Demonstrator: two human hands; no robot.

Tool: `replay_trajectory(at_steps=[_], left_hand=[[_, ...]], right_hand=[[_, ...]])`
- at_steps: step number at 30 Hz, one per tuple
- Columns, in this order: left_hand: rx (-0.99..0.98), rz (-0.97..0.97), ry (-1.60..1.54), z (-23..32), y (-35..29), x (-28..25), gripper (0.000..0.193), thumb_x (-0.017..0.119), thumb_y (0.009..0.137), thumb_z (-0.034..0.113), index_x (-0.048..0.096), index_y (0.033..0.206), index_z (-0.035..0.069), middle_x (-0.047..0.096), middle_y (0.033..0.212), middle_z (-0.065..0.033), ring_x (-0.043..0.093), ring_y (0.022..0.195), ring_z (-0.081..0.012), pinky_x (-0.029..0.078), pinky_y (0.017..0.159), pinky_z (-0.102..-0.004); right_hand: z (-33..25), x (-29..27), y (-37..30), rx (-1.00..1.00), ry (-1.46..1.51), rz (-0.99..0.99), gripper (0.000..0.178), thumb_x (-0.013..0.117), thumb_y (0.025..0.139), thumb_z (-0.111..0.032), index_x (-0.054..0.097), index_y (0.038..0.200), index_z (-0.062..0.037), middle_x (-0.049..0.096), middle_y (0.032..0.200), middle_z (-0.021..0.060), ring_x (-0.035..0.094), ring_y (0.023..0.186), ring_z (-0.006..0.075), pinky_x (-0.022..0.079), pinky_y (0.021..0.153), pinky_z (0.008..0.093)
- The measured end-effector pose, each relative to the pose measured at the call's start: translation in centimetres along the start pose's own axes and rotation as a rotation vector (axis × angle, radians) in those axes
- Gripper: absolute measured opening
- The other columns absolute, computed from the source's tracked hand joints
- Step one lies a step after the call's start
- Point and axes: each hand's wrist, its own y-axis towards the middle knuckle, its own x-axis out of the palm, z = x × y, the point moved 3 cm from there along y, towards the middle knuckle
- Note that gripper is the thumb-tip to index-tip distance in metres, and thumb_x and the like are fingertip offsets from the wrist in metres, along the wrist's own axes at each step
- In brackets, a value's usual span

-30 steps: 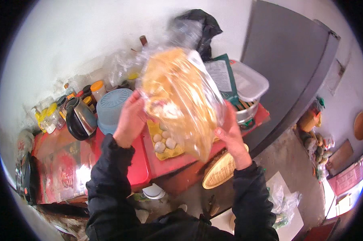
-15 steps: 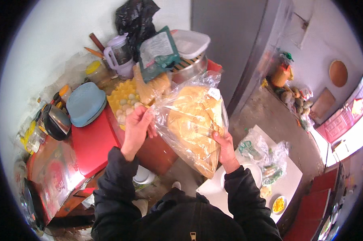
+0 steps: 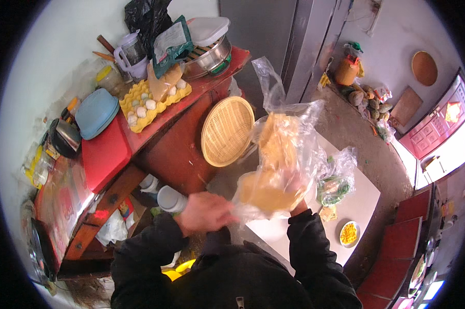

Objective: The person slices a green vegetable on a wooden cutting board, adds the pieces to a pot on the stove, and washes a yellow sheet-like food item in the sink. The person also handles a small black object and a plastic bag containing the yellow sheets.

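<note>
A clear plastic bag (image 3: 276, 149) with yellowish, floury-looking contents hangs tilted in front of me, its loose film trailing upward. My right hand (image 3: 298, 207) grips its lower right side; most of that hand is behind the film. At the bag's lower left edge is my left hand (image 3: 207, 212), smeared by motion, so its fingers do not show clearly. A round woven basket (image 3: 227, 131) stands tilted beyond the left hand, beside the red cabinet.
At left, the red counter (image 3: 155, 135) holds a yellow egg tray (image 3: 158, 110), a blue lidded container (image 3: 96, 113), a kettle and a steamer. A pale table (image 3: 364, 201) at right carries bagged greens (image 3: 335, 188) and a bowl of yellow food (image 3: 349, 234). White containers (image 3: 170, 198) stand below.
The bag has swung lower and tipped over, its loose film now upward. My left hand has dropped down and toward me. The view has shifted, revealing the basket.
</note>
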Motion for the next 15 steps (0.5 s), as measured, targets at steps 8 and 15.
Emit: replay_trajectory(at_steps=[8,15], left_hand=[[-0.118,0.48,-0.314,-1.7,6.0,-2.0,0.029,0.072,0.086,0.015,0.064,0.112,0.004,0.065,0.102,-0.0144,0.064,0.097,-0.0335,0.052,0.081,-0.0392],[-0.458,0.402,-0.186,-6.5,7.0,-3.0,0.055,0.077,0.084,0.029,0.057,0.131,0.007,0.069,0.104,-0.0145,0.069,0.087,-0.023,0.055,0.078,-0.0324]], right_hand=[[-5.0,3.2,-2.3,0.294,0.868,-0.062,0.031,0.055,0.098,-0.021,0.061,0.119,0.0005,0.068,0.109,0.0095,0.064,0.102,0.0198,0.052,0.089,0.035],[-10.1,5.7,-1.9,0.341,0.717,-0.113,0.033,0.059,0.095,-0.004,0.058,0.127,-0.0009,0.067,0.113,0.0062,0.063,0.101,0.0144,0.052,0.088,0.0307]])
